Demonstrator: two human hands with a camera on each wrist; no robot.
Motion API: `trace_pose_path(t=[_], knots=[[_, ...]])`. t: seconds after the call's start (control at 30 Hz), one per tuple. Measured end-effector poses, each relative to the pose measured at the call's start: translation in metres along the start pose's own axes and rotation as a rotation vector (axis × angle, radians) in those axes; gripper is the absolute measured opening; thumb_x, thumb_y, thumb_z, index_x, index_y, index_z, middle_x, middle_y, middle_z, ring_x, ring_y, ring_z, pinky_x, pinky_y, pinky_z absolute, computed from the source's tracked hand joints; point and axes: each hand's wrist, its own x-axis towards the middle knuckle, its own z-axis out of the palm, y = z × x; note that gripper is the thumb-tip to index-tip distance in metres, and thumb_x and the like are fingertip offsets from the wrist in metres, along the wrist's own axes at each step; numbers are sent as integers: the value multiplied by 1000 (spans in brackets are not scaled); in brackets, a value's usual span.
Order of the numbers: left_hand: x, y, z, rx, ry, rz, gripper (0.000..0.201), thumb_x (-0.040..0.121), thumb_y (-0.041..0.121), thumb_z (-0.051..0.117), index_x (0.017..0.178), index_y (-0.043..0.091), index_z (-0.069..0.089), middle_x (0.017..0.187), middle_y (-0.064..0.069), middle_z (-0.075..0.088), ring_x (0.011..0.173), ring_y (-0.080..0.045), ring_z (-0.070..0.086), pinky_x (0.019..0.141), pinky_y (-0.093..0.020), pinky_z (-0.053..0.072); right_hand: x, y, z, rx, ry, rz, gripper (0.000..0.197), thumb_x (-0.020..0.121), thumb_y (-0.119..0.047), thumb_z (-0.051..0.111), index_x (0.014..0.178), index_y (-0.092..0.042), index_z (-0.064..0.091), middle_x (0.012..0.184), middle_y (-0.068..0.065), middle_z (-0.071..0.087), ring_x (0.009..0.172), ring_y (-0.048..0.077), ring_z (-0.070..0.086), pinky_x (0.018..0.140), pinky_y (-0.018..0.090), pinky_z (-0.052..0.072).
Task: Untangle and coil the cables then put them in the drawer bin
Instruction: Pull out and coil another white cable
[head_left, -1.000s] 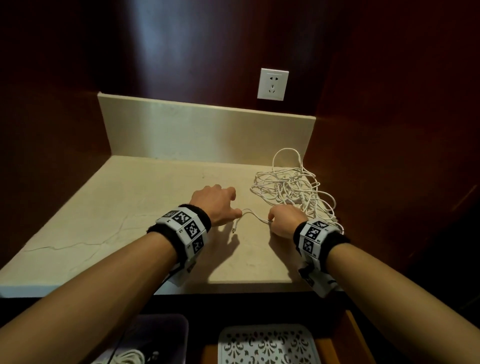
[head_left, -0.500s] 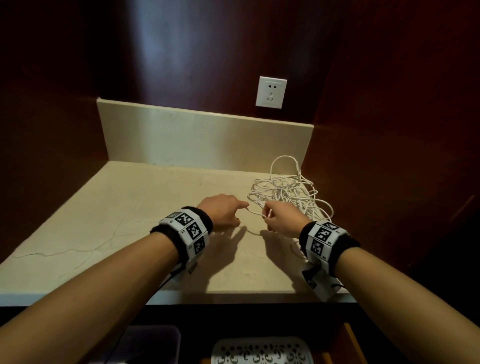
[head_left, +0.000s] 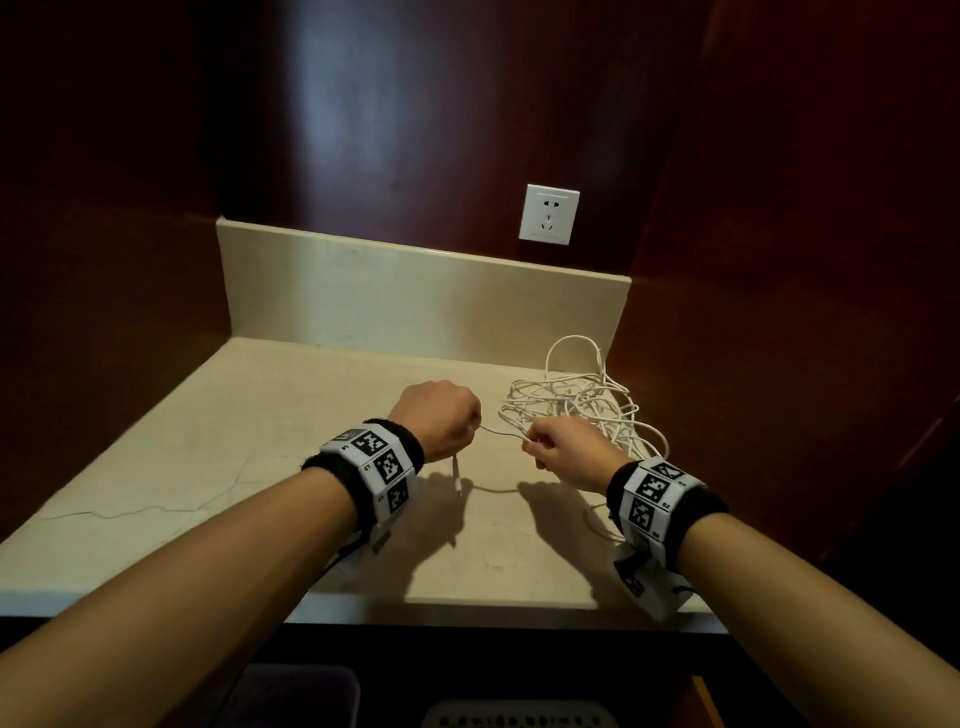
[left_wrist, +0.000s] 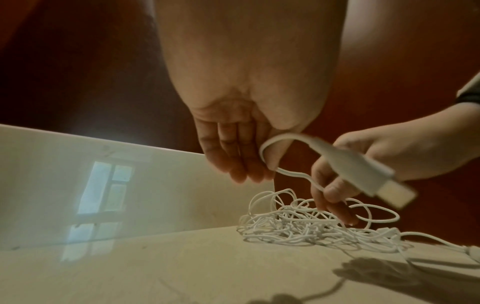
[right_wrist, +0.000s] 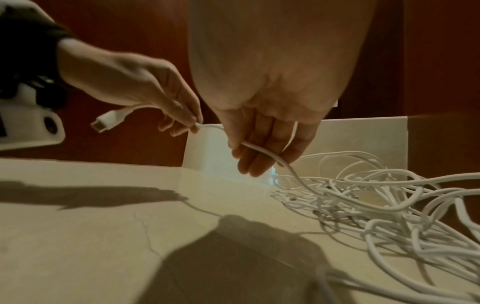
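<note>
L hand (head_left: 441, 418) grip pinching white cable (head_left: 496, 430) nr plug (head_left: 457, 477), R hand (head_left: 563, 449) grip pinching same cable, tangle (head_left: 576, 410) behind

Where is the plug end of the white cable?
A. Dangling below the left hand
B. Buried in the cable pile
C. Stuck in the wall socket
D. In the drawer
A: the left hand pinches the cable and its plug hangs below, above the countertop.

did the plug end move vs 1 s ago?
Yes. The plug lay on the counter between the hands; now it hangs from the left hand, clear of the counter.
</note>
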Motion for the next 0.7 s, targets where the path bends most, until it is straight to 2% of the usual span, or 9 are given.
trace_pose_path(t=[0.13, 0.23, 0.3, 0.37, 0.43, 0.5, 0.63, 0.7], knots=[[-6, -19, -6, -8, 50, -41, 27, 95, 19, 45, 109, 23, 67, 109, 2, 69, 99, -23, 62, 76, -31, 46, 10, 8, 9, -115, -110, 43, 22, 97, -16, 45, 97, -12, 67, 99, 3, 67, 95, 21, 61, 86, 35, 49], [-11, -38, -8, -5, 73, -105, 26, 96, 22, 45, 110, 27, 67, 109, 3, 69, 100, -23, 62, 75, -31, 45, 16, 14, 9, -119, -87, 87, 26, 100, -21, 44, 94, -10, 67, 95, 7, 67, 91, 25, 61, 81, 35, 48], [-15, -46, -8, -7, 72, -151, 29, 95, 20, 46, 113, 28, 66, 112, 4, 69, 104, -22, 61, 76, -30, 43, 19, 9, 5, -110, -49, 30, 28, 101, -24, 45, 92, -8, 66, 88, 8, 67, 84, 26, 61, 75, 34, 46], [-18, -48, -9, -24, 76, -174, 35, 93, 16, 45, 119, 30, 64, 117, 2, 67, 108, -22, 60, 80, -31, 43, 22, -2, 1, -120, 11, -46, 29, 101, -25, 46, 80, -12, 62, 76, 3, 62, 77, 24, 56, 68, 34, 40], [-18, -43, -10, -44, 90, -146, 38, 93, 18, 47, 127, 32, 59, 124, -2, 63, 113, -23, 57, 84, -33, 44, 25, -12, -2, -104, 80, -103, 29, 101, -26, 48, 74, -21, 59, 66, -11, 50, 73, 19, 49, 64, 30, 31], [-17, -37, -11, -66, 88, -95, 39, 96, 25, 49, 133, 35, 54, 130, -2, 59, 117, -24, 55, 87, -34, 45, 28, -19, -4, -84, 126, -153, 24, 100, -26, 49, 86, -18, 66, 68, -15, 48, 75, 16, 48, 65, 28, 29], [-13, -29, -4, -139, 67, -49, 37, 98, 35, 49, 134, 36, 54, 133, 5, 60, 120, -19, 54, 93, -34, 46, 26, -27, -5, -66, 151, -190, 21, 99, -27, 50, 100, -17, 69, 89, -1, 68, 83, 20, 58, 71, 33, 43], [-13, -28, -1, -204, 119, -45, 38, 97, 37, 52, 135, 37, 53, 134, 7, 58, 119, -18, 54, 93, -33, 46, 24, -27, -4, -40, 172, -202, 22, 98, -30, 52, 99, -18, 70, 89, 3, 71, 84, 23, 61, 75, 37, 47]])
